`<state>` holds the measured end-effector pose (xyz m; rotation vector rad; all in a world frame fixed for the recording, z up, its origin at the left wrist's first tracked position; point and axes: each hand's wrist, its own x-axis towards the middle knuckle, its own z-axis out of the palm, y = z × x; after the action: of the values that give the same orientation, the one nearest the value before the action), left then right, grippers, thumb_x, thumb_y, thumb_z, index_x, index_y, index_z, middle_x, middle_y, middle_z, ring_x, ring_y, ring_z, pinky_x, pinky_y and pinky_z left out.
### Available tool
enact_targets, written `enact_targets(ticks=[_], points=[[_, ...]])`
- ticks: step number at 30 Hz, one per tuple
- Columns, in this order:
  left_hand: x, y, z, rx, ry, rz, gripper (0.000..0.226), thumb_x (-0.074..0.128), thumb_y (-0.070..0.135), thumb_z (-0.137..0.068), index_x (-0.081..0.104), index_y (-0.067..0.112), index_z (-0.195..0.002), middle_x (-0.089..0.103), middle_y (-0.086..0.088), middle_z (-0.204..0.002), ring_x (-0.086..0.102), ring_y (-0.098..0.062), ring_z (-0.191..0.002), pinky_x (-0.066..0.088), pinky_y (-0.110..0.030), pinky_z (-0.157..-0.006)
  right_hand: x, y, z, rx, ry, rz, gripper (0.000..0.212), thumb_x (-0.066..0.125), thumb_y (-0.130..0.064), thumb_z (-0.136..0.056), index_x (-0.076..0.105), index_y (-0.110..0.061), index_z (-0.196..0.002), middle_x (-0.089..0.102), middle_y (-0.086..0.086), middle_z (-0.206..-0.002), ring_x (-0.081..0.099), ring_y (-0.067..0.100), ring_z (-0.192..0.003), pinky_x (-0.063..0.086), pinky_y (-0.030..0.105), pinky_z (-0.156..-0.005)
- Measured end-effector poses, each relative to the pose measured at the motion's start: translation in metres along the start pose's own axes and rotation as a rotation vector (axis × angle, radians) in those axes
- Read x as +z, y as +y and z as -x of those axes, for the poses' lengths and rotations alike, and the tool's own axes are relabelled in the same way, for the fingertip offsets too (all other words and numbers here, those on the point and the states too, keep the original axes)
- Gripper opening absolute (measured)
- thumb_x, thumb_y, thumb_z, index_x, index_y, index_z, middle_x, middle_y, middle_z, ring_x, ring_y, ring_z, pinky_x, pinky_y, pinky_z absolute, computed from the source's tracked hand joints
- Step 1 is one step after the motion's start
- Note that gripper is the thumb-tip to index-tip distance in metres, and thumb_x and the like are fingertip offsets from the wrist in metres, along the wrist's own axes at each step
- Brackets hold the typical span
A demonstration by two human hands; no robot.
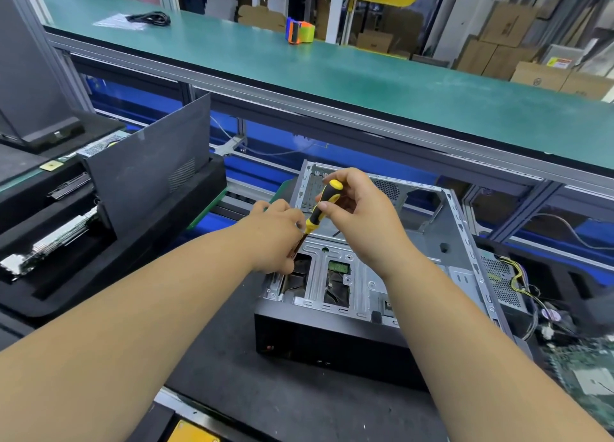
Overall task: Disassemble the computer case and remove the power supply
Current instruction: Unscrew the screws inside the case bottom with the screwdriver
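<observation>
One computer case [382, 275] lies on its side on the dark mat [265, 392], a little toward four o'clock of the middle of the view, its open metal frame facing up and its black front panel toward the person. Two bare hands meet over its near left corner. The right hand [362, 219] curls its fingers and thumb around the handle of the one screwdriver [320, 207], yellow and black, which slants down toward seven o'clock. The left hand [277, 235] pinches at the lower shaft near the tip, fingers bent in together; the tip itself is hidden behind them.

At three o'clock of the case, just beside it, sits one grey perforated metal box with a bundle of yellow and black wires [518, 282] trailing from it; it looks like the power supply [501, 282], though I cannot tell for certain. One green circuit board [584, 375] lies at four o'clock, partly cut off by the edge.

At nine o'clock, one dark side panel [149, 162] stands upright in black foam trays [99, 259]. On the green bench [332, 69] at twelve o'clock rest one tape dispenser [299, 31] and, at eleven o'clock, one coiled black cable [149, 18].
</observation>
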<state>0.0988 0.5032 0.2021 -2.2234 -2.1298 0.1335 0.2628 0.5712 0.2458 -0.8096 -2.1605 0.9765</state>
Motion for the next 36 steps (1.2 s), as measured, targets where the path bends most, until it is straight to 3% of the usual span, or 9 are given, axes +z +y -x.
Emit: enact_targets(ticks=[3,9,13,17,20,24,29,33,36], points=[[0.001,-0.001,-0.002,-0.002,0.019,-0.008,0.029,0.065,0.050,-0.075,0.061,0.026,-0.090,0.043,0.008,-0.126,0.032,-0.017,-0.109,0.025,-0.040,-0.099,-0.002,0.001,-0.001,0.005,-0.009,0.013,0.026,0.069,-0.020,-0.090,0.056,-0.034,-0.108,0.069,-0.012,-0.097,0.065,0.006,-0.090,0.055,0.037,-0.085],[0.003,-0.001,-0.002,-0.005,0.023,-0.007,0.035,0.065,0.051,-0.075,0.065,0.024,-0.098,0.046,0.008,-0.123,0.035,-0.017,-0.111,0.025,-0.042,-0.102,-0.002,0.002,0.001,0.009,-0.007,-0.005,0.025,0.069,-0.019,-0.090,0.056,-0.032,-0.107,0.068,-0.011,-0.098,0.066,0.010,-0.093,0.055,0.041,-0.087],[-0.002,0.004,-0.002,0.008,0.014,-0.043,0.026,0.065,0.048,-0.075,0.066,0.026,-0.090,0.045,0.011,-0.119,0.034,-0.015,-0.110,0.023,-0.042,-0.104,-0.003,0.004,0.005,-0.008,0.019,-0.027,0.025,0.068,-0.018,-0.090,0.055,-0.035,-0.104,0.068,-0.011,-0.096,0.066,0.008,-0.091,0.055,0.040,-0.086],[-0.008,0.009,0.000,-0.015,-0.023,-0.052,0.018,0.065,0.043,-0.077,0.053,0.031,-0.072,0.046,0.011,-0.120,0.035,-0.016,-0.113,0.020,-0.045,-0.108,-0.007,0.005,0.008,-0.027,0.131,-0.119,0.025,0.066,-0.016,-0.090,0.056,-0.032,-0.105,0.067,-0.010,-0.095,0.066,0.008,-0.091,0.055,0.033,-0.081],[-0.008,0.012,0.001,-0.006,-0.020,-0.079,0.010,0.063,0.040,-0.080,0.060,0.030,-0.082,0.046,0.010,-0.122,0.035,-0.017,-0.117,0.018,-0.048,-0.111,-0.011,0.004,0.008,-0.027,0.192,-0.167,0.022,0.065,-0.015,-0.091,0.057,-0.028,-0.107,0.066,-0.009,-0.093,0.065,0.005,-0.085,0.051,0.024,-0.077],[-0.007,0.011,0.004,-0.018,-0.010,-0.041,0.007,0.061,0.038,-0.082,0.057,0.032,-0.080,0.045,0.010,-0.123,0.034,-0.017,-0.117,0.016,-0.048,-0.111,-0.014,0.004,0.012,-0.014,0.223,-0.176,0.021,0.065,-0.017,-0.091,0.057,-0.030,-0.106,0.066,-0.009,-0.093,0.064,0.006,-0.084,0.052,0.026,-0.076],[-0.008,0.008,0.007,-0.051,0.070,0.193,0.004,0.063,0.034,-0.081,0.064,0.030,-0.081,0.047,0.012,-0.117,0.040,-0.015,-0.110,0.027,-0.038,-0.104,-0.015,0.006,0.021,0.016,0.330,-0.229,0.021,0.062,-0.022,-0.093,0.057,-0.035,-0.108,0.063,-0.015,-0.092,0.061,0.003,-0.083,0.048,0.023,-0.072],[-0.011,0.015,0.007,-0.131,0.139,0.673,0.004,0.065,0.025,-0.084,0.063,0.028,-0.081,0.058,0.008,-0.101,0.058,-0.012,-0.090,0.051,-0.031,-0.079,-0.022,0.002,0.031,0.077,0.390,-0.349,0.023,0.056,-0.017,-0.097,0.057,-0.034,-0.113,0.058,-0.009,-0.094,0.066,0.022,-0.092,0.058,0.046,-0.079],[-0.012,0.029,0.000,-0.312,0.182,1.018,0.007,0.060,0.021,-0.088,0.062,0.025,-0.083,0.067,0.007,-0.081,0.064,-0.010,-0.073,0.051,-0.025,-0.065,-0.031,-0.005,0.043,0.024,0.314,-0.297,0.033,0.044,-0.011,-0.101,0.052,-0.035,-0.121,0.053,-0.006,-0.106,0.068,0.014,-0.094,0.056,0.046,-0.088]])
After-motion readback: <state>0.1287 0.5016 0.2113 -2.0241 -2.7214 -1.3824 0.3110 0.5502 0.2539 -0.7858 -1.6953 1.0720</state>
